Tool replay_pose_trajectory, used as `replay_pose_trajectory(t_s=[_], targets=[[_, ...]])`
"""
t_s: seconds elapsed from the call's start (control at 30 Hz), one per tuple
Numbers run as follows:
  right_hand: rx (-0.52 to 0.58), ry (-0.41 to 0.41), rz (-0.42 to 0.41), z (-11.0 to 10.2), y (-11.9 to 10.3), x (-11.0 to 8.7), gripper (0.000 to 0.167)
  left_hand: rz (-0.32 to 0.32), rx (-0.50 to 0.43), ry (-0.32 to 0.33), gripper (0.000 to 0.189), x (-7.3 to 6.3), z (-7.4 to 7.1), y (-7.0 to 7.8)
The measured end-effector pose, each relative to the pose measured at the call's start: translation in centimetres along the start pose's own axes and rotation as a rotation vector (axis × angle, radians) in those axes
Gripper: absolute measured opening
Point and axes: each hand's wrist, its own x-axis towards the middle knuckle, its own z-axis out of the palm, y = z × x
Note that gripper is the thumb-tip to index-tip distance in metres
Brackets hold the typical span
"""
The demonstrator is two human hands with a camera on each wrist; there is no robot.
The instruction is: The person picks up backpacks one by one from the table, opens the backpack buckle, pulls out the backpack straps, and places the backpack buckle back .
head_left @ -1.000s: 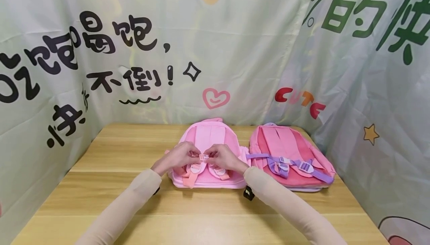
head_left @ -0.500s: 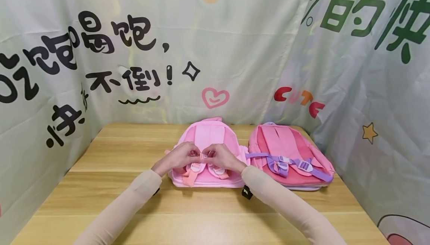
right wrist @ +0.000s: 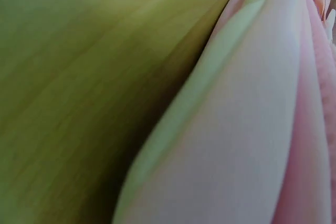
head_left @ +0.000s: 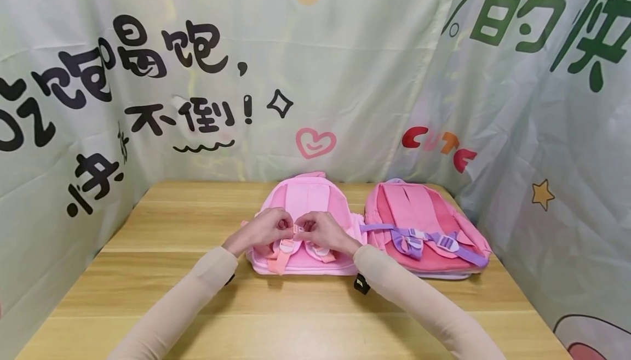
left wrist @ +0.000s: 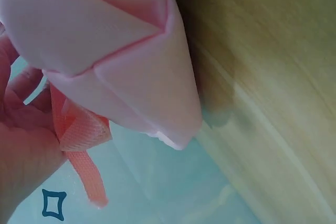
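A pink backpack [head_left: 308,198] lies with its strap side up in the head view. My left hand [head_left: 262,228] pinches one side of a small coral buckle [head_left: 297,229] at the middle of its straps. From the other side, my right hand [head_left: 326,230] pinches the same buckle, the fingertips of both hands nearly meeting over it. Fingers partly cover the buckle. In the left wrist view, a loose coral strap [left wrist: 88,177] hangs beside the left palm [left wrist: 29,129]. The right wrist view is filled by pale pink fabric [right wrist: 236,119]; the right hand does not show there.
A second, deeper pink backpack [head_left: 419,206] with purple straps [head_left: 447,244] lies directly to the right. Both bags are on a wooden table [head_left: 296,321]. A printed curtain [head_left: 345,75] stands behind the table and along both sides.
My right fingertips have shifted slightly left, closer to the left ones, covering more of the buckle. Both hands stay at the buckle, and the backpacks remain in place.
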Motion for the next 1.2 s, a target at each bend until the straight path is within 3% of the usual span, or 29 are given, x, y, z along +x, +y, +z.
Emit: replay_pose_trajectory(t_s=[0.1, 0.37, 0.6, 1.2], targets=[[0.014, 0.001, 0.007, 0.0, -0.2, 0.1, 0.025, -0.003, -0.027, -0.014, 0.009, 0.0, -0.1, 0.0], [0.052, -0.018, 0.010, -0.2, -0.4, -0.1, 0.019, -0.079, -0.206, -0.118, 0.006, 0.1, -1.0, 0.1], [0.086, -0.007, 0.019, -0.4, -0.2, -0.2, 0.023, -0.142, -0.211, -0.100, 0.009, 0.3, -1.6, 0.3], [0.046, 0.048, 0.017, -0.2, 0.5, -0.1, 0.025, -0.138, -0.308, -0.122, 0.014, 0.9, -0.6, 0.4]])
